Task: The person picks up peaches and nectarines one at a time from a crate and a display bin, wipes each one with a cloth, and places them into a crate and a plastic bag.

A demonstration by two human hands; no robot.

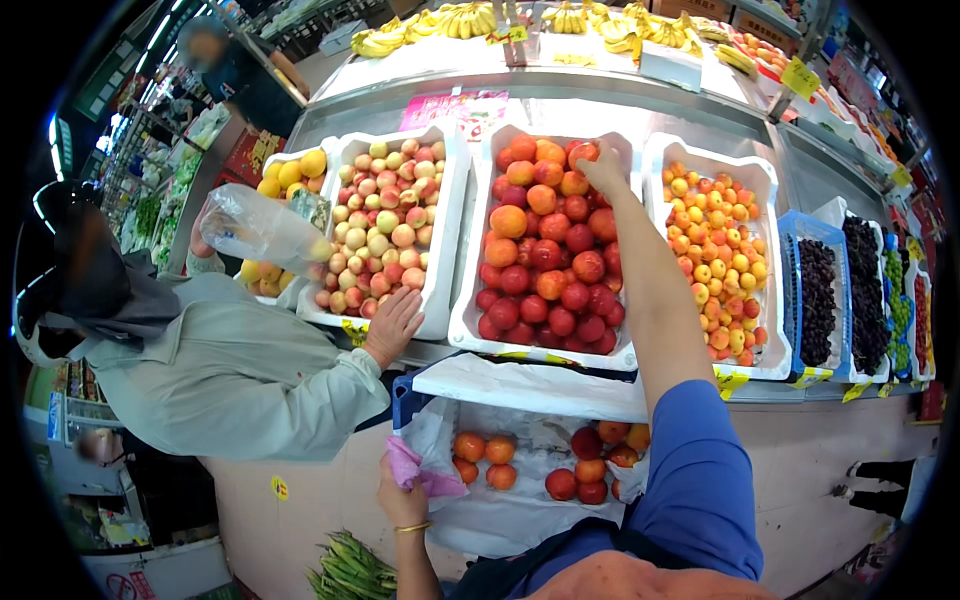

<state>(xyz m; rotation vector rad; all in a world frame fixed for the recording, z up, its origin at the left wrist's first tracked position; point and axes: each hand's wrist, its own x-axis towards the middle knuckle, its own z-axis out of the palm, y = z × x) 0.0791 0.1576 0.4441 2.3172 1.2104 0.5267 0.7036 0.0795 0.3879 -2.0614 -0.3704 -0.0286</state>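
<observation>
My right hand (602, 171) reaches to the far right corner of a white foam crate (459, 319) heaped with red and orange plums or nectarines. Its fingers are closed around one orange-red fruit (583, 153) at the top of the heap. Down in front of me, my left hand (401, 496) grips a pink cloth (409, 465) at the left side of a paper-lined blue crate (403, 405). Several loose orange and red fruits (501, 450) lie in that crate, and a white sheet (525, 386) covers its far edge.
At left, a person in a pale jacket (247, 375) holds a clear plastic bag (259, 225) over a crate of small peaches (386, 217). Small yellow-red fruits (712, 247) and grapes (816, 300) stand right, bananas (469, 21) behind. Green vegetables (349, 570) lie low at left.
</observation>
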